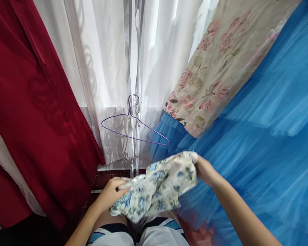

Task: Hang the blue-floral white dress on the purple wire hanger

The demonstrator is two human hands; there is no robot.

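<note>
Left hand (pixel 110 194) at one end of the flowered cloth (pixel 159 189), fingers bent and closed on its edge, a small gap showing behind the pinch; right hand (pixel 204 170) at the opposite upper corner, fingers hidden in the folds, so I cannot tell how far they close; cloth bunched, slightly blurred, held above the person's lap; purple hanger (pixel 130 114) hangs just beyond, apart from both hands; blue tulle (pixel 259 164) lies behind the right arm.
</note>
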